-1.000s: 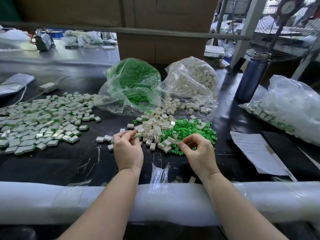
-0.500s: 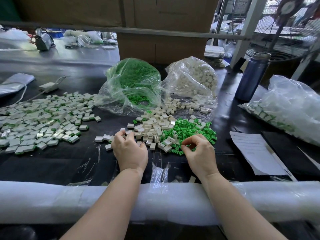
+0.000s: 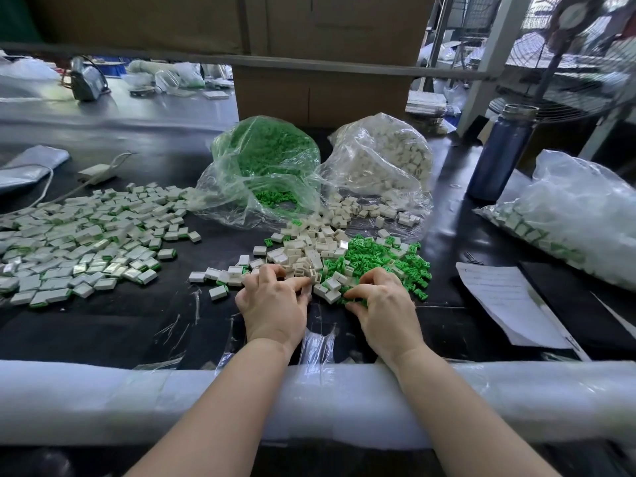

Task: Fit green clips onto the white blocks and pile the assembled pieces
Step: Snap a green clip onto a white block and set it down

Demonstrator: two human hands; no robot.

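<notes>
Loose white blocks lie heaped at the table's middle, with loose green clips heaped against their right side. My left hand is at the near edge of the white heap, thumb and forefinger pinching a white block. My right hand has its fingers curled at the near edge of the green heap and pinches a green clip. Assembled pieces are spread wide on the left. A few more assembled pieces lie just left of my left hand.
Behind the heaps stand an open bag of green clips and an open bag of white blocks. A blue bottle, a bag of finished pieces and a paper sheet are at the right. A foam-wrapped rail runs along the near edge.
My left hand moved right from the small row of assembled pieces to the white heap. My right hand dropped lower and leftward onto the green clips' near edge.
</notes>
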